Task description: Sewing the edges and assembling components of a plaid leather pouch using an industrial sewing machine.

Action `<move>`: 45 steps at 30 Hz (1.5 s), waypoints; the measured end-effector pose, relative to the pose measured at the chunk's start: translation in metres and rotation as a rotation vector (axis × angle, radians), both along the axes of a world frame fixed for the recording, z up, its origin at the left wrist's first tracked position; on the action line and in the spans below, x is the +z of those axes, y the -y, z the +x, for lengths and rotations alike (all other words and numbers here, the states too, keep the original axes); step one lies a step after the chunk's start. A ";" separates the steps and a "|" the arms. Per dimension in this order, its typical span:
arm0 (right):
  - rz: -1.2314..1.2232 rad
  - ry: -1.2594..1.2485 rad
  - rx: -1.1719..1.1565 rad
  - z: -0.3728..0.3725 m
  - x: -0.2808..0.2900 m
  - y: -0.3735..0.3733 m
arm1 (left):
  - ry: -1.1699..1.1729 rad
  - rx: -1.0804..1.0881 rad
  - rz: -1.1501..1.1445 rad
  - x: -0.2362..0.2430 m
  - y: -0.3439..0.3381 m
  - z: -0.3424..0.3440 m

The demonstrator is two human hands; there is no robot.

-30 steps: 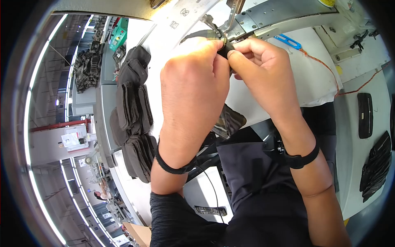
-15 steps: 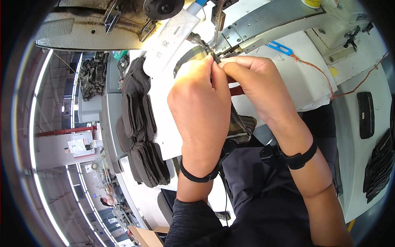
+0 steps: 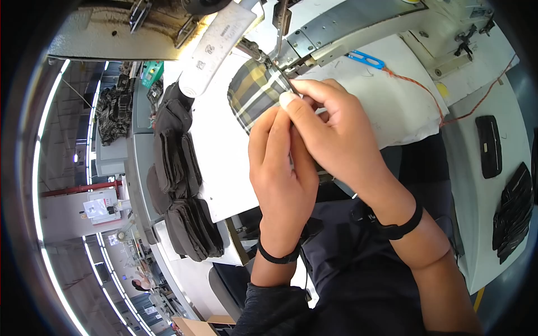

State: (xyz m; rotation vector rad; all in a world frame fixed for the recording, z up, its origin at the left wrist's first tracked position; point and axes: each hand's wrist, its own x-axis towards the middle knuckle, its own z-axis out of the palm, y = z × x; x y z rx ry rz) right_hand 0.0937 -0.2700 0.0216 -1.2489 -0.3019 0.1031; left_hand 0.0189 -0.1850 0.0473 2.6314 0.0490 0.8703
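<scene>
At the presser foot point(image 3: 256, 52), the plaid cloth point(image 3: 254, 92) lies with its dark edging point(image 3: 287, 81) pinched in our right hand point(image 3: 342, 131); our left hand point(image 3: 283, 171) bunches against the cloth, grip hidden. We judge light, even tension and a straight edge best.

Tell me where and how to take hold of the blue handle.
Pinch the blue handle across its two long sides, probably with the right hand once free, coming from the person's side. It is narrow and lies lengthwise along the machine's metal bed, which crowds its far side; the orange cord trails from its right end.
</scene>
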 end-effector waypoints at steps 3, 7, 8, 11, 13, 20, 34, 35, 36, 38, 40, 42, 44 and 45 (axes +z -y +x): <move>-0.316 0.137 -0.064 -0.010 -0.002 -0.001 | -0.034 -0.010 -0.173 -0.020 -0.010 -0.021; -0.118 -0.050 0.163 -0.012 0.003 0.003 | -0.028 0.242 -0.197 -0.043 -0.038 -0.039; -0.123 -0.046 0.162 -0.011 0.001 0.003 | -0.024 0.241 -0.202 -0.044 -0.043 -0.045; 0.262 -0.251 0.272 -0.009 -0.007 -0.001 | -0.063 -0.038 -1.422 -0.037 -0.050 -0.059; 0.190 -0.274 0.273 -0.011 -0.005 0.006 | -0.050 -0.038 -1.290 -0.029 -0.046 -0.071; 0.085 -0.313 0.274 -0.028 0.000 0.025 | 0.026 -0.016 -1.070 -0.026 -0.039 -0.074; 0.191 -0.259 0.277 -0.001 -0.002 0.007 | 0.081 -0.018 -1.172 -0.013 -0.044 -0.054; 0.217 -0.271 0.276 0.001 -0.002 0.004 | 0.088 -0.025 -1.182 -0.013 -0.046 -0.052; 0.217 -0.267 0.279 0.003 -0.002 0.003 | 0.094 -0.024 -1.181 -0.014 -0.047 -0.050; 0.243 -0.285 0.314 0.008 -0.001 0.002 | 0.084 0.004 -1.166 -0.013 -0.050 -0.047; 0.255 -0.281 0.317 0.011 0.002 -0.001 | 0.101 0.003 -1.144 -0.012 -0.053 -0.042; 0.267 -0.277 0.323 0.013 0.005 -0.008 | 0.119 0.005 -1.119 -0.010 -0.059 -0.040; 0.271 -0.275 0.254 0.017 0.005 -0.012 | 0.083 -0.019 -1.140 -0.013 -0.064 -0.036; 0.271 -0.272 0.255 0.019 0.005 -0.013 | 0.086 -0.020 -1.140 -0.013 -0.064 -0.033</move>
